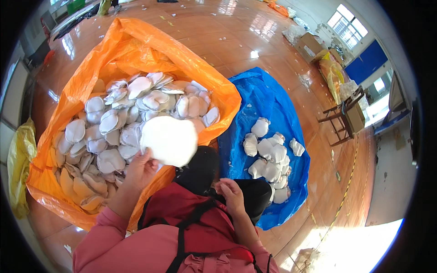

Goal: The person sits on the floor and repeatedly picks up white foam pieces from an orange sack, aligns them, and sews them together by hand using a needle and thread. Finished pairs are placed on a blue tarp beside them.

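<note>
My left hand [142,169] is closed on the lower edge of a flat, roundish white fabric pad [168,140], pinched between thumb and fingers. The pad is held up over the near right side of a large orange plastic sack [136,41], whose mouth lies wide open. Inside that sack is a heap of similar white and greyish pads [109,123]. Close to my right knee, my right hand [231,193] has its fingers curled together; whatever they may hold is too small to make out. A blue plastic sack [243,98] on the right bears several bunched white pieces [271,152].
A yellow sack [20,168] lies at the left edge. Toward the right wall stand a wooden chair [343,116], a cardboard box [309,47] and another yellow sack [330,75]. Small white scraps are scattered over the reddish tiled floor [218,43].
</note>
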{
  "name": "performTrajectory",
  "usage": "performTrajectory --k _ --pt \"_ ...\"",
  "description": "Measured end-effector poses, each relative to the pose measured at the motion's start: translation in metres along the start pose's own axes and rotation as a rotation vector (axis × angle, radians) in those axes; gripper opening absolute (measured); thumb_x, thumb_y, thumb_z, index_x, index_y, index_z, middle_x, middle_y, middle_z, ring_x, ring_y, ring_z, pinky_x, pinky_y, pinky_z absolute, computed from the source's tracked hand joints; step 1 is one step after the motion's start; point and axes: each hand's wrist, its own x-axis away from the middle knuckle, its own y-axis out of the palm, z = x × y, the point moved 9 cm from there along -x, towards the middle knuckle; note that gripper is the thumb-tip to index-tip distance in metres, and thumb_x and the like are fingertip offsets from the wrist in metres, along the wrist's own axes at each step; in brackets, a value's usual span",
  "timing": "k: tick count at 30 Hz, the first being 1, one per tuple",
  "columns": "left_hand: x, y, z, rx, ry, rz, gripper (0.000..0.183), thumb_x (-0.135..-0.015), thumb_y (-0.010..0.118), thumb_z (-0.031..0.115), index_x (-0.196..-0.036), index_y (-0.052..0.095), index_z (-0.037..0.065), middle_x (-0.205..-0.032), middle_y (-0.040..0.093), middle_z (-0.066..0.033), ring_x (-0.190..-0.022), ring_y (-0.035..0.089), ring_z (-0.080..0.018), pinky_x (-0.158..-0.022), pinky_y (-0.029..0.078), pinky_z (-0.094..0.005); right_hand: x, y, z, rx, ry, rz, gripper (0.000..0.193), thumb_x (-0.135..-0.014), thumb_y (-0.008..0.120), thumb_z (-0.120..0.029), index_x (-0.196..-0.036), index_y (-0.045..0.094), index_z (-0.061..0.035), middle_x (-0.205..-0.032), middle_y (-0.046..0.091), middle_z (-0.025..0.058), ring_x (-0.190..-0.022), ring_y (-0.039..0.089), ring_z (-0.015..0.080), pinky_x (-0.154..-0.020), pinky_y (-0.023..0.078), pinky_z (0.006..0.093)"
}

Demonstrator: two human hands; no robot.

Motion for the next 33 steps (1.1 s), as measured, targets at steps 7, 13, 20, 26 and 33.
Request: performTrajectory --k 7,13,20,26,33 --pt "0.046 0.087 -0.106 0.170 -0.381 -0.158 0.021 -0.096 0.062 0.023 -0.112 0.059 0.009 -0.094 0.065 -0.0046 -0.072 0.059 -0.0161 -0.065 0.051 -0.0259 0.002 0.034 -0.047 -0.262 -0.139 -0.167 0.084 -0.086 0.073 -0.039 -0.146 0.027 -0.0020 -0.128 0.054 0.0145 -0.109 0.058 0.0213 -0.086 0.051 0.0322" --pt "0.064 0.076 -0.128 -0.317 -0.447 -0.140 0.029 -0.095 0.064 0.018 -0.120 0.053 0.007 -0.106 0.063 -0.0070 -0.093 0.063 -0.0165 -0.077 0.054 -0.0316 0.011 0.002 -0.046 -0.452 -0.076 0.043 0.077 -0.085 0.073 -0.028 -0.146 0.032 -0.0039 -0.135 0.051 0.0140 -0.123 0.051 0.0283 -0.105 0.040 0.0406" --pt "0.053 0.119 -0.099 -0.659 -0.111 -0.364 0.058 -0.088 0.073 0.015 -0.137 0.043 0.005 -0.124 0.058 -0.0071 -0.116 0.055 -0.0153 -0.098 0.046 -0.0342 0.018 -0.008 -0.044 -0.503 -0.112 -0.110 0.073 -0.085 0.070 -0.021 -0.145 0.034 -0.0016 -0.135 0.051 0.0144 -0.122 0.053 0.0273 -0.103 0.043 0.0397" --pt "0.062 0.150 -0.073 -1.181 0.329 -0.274 0.039 -0.077 0.077 0.004 -0.113 0.062 0.003 -0.095 0.066 -0.0066 -0.088 0.065 -0.0219 -0.078 0.051 -0.0329 0.006 -0.022 -0.026 -0.282 -0.136 0.011 0.050 -0.093 0.056 -0.002 -0.140 0.040 -0.0037 -0.131 0.055 0.0111 -0.110 0.058 0.0203 -0.091 0.050 0.0330" --pt "0.109 0.190 -0.069 -1.615 1.264 -0.571 0.034 -0.067 0.074 0.002 -0.100 0.069 0.008 -0.087 0.064 -0.0072 -0.077 0.062 -0.0262 -0.067 0.049 -0.0359 0.030 -0.006 -0.049 -0.407 -0.072 -0.188 0.042 -0.097 0.058 -0.012 -0.136 0.044 -0.0052 -0.129 0.056 0.0107 -0.115 0.058 0.0218 -0.095 0.052 0.0371"
